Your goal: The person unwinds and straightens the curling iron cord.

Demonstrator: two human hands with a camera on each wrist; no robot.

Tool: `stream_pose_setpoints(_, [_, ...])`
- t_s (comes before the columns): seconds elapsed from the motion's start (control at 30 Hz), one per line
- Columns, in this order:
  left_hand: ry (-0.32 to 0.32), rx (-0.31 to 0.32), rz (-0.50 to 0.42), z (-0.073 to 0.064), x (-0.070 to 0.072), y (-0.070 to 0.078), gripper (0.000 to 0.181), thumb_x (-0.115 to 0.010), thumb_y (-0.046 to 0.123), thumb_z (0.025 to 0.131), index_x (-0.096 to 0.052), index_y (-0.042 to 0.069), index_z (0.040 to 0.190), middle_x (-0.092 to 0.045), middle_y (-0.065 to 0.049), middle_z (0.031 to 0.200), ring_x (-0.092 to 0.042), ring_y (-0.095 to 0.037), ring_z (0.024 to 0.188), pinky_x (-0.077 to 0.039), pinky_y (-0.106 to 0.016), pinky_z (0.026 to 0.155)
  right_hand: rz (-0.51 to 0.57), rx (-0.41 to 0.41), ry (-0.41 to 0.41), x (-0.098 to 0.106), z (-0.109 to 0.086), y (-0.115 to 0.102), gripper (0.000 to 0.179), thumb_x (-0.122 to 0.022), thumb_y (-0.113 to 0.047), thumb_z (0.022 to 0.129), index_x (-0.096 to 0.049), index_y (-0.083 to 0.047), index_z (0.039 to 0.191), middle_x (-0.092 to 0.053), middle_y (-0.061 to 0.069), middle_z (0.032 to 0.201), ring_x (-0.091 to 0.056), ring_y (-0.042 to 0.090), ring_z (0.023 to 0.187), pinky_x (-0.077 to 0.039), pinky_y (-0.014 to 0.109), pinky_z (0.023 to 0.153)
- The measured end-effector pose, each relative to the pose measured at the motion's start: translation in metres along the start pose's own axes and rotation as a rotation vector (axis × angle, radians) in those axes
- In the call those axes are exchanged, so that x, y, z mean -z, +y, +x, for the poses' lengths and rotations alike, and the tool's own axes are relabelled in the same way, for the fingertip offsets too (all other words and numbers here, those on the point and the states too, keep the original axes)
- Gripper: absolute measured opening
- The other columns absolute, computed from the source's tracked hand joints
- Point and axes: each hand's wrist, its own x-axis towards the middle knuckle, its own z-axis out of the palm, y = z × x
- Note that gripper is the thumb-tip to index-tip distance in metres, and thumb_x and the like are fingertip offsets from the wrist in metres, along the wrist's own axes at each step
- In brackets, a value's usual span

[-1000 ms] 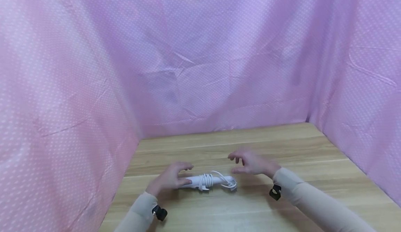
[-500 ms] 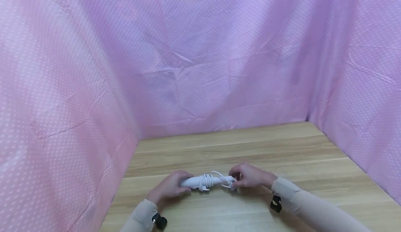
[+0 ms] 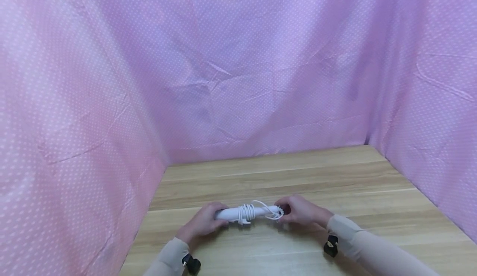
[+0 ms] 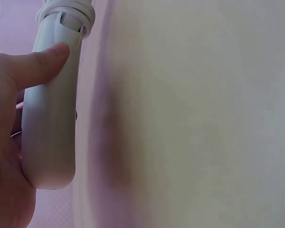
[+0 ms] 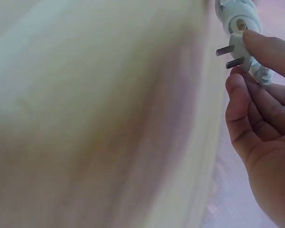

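A slim white rod-shaped appliance [image 3: 228, 214] lies crosswise between my two hands, its white cord [image 3: 247, 213] wound round the middle. My left hand [image 3: 204, 221] grips the smooth rounded end; in the left wrist view the thumb presses along the appliance's body [image 4: 50, 128] and the other fingers are mostly hidden behind it. At the opposite end my right hand [image 3: 301, 210] pinches the cord's plug [image 5: 241, 50] between thumb and fingers. Two flat metal prongs point away from that hand in the right wrist view.
A wood-grain table [image 3: 283, 251] lies underneath. Pink dotted cloth [image 3: 261, 81] hangs along its back and both sides. Each beige sleeve carries a small black device [image 3: 331, 246] at the wrist.
My left hand has closed round the appliance's end. The right hand has come down and in from the upper right and taken hold of the plug. The appliance has shifted slightly up and right.
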Motion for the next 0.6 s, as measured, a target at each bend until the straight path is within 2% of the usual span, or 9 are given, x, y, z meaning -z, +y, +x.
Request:
stream_pose_setpoints(0.1, [-0.001, 0.066, -0.095, 0.004, 0.006, 0.005, 0.032, -0.074, 0.030, 0.086, -0.067, 0.020, 0.115, -0.066, 0.011, 0.103, -0.060, -0.007, 0.091, -0.050, -0.031, 0.083, 0.006, 0.016, 0.055, 0.010, 0.000, -0.003, 0.029, -0.079, -0.020, 0.081, -0.069, -0.017, 0.108, -0.063, -0.013, 0.080, -0.056, -0.001, 0.071, -0.050, 0.021, 0.063])
stream_pose_setpoints(0.2, [0.014, 0.090, -0.163, 0.011, 0.013, 0.011, 0.033, -0.072, 0.032, 0.087, -0.066, 0.021, 0.118, -0.067, 0.011, 0.104, -0.060, -0.007, 0.092, -0.050, -0.033, 0.086, 0.035, 0.033, 0.124, 0.022, 0.002, -0.006, 0.033, -0.078, -0.020, 0.082, -0.068, -0.011, 0.112, -0.065, -0.009, 0.083, -0.057, 0.001, 0.073, -0.051, 0.022, 0.064])
stream_pose_setpoints(0.4, [0.099, 0.018, -0.079, 0.029, 0.030, 0.024, 0.036, -0.073, 0.034, 0.087, -0.068, 0.015, 0.117, -0.069, 0.002, 0.109, -0.062, -0.012, 0.096, -0.051, -0.037, 0.085, 0.058, 0.069, 0.286, 0.046, 0.003, -0.014, 0.037, -0.079, -0.020, 0.082, -0.066, -0.004, 0.113, -0.068, -0.003, 0.083, -0.059, 0.003, 0.071, -0.052, 0.024, 0.061])
stream_pose_setpoints(0.6, [0.154, -0.013, -0.074, 0.046, 0.042, 0.035, 0.036, -0.074, 0.028, 0.087, -0.068, 0.011, 0.117, -0.070, -0.003, 0.109, -0.064, -0.014, 0.094, -0.052, -0.036, 0.082, 0.100, 0.195, 0.501, 0.060, 0.004, -0.019, 0.038, -0.079, 0.000, 0.076, -0.064, 0.002, 0.111, -0.070, 0.007, 0.081, -0.062, 0.005, 0.071, -0.053, 0.023, 0.061])
